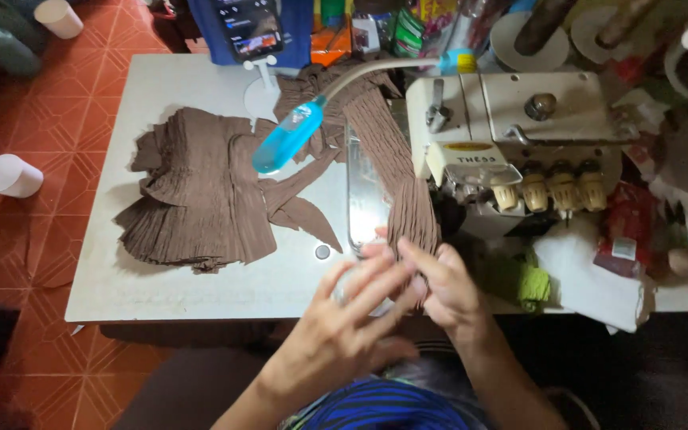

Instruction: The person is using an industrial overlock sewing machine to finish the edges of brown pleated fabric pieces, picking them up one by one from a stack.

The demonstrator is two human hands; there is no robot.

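Pleated brown strip (408,191) lies under overlock machine (511,135), unsewn; cut pieces (201,191) stacked on desk (121,279). Left hand (352,326), right hand (443,291): grips released, fingers spread at strip end.

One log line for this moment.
left hand: on brown strip | right hand: on strip | strip: under serger | cut pile: left

Lit phone screen (250,28) (rectangular, dark) top centre, red packet (627,227) right

— What is the person wearing?
— A top with blue and black stripes (388,406), low in the middle of the frame. Both forearms are bare, no sleeves, and I see no rings or watch.
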